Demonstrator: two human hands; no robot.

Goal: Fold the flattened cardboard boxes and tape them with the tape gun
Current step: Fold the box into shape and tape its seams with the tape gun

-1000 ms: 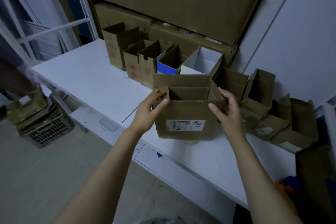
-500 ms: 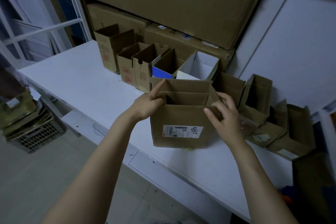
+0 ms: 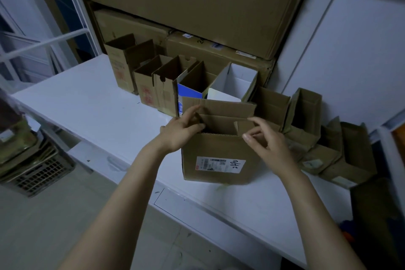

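The left hand (image 3: 180,132) curls over the left top corner of the brown cardboard box (image 3: 219,151), fingers reaching the upright rear flap and thumb hooked at the near wall's rim. The right hand (image 3: 266,141) pinches the small right side flap between thumb and bent forefinger, tipping it inward.

The box stands upright on the white table (image 3: 87,98), near its front edge, which runs slantwise from far left to near right. Bare tabletop lies open to the left of the box. Just behind it stands a row of open brown cartons (image 3: 153,81) and a white-lined carton (image 3: 237,80). To the right, tilted brown cartons (image 3: 306,114) crowd close beside the right hand. Large stacked cartons (image 3: 197,11) rise at the back. A slotted crate (image 3: 41,174) sits on the floor to the left.

The box's top is open, its rear flap straight up. A white printed label (image 3: 220,163) with handwritten digits is stuck on the near wall.
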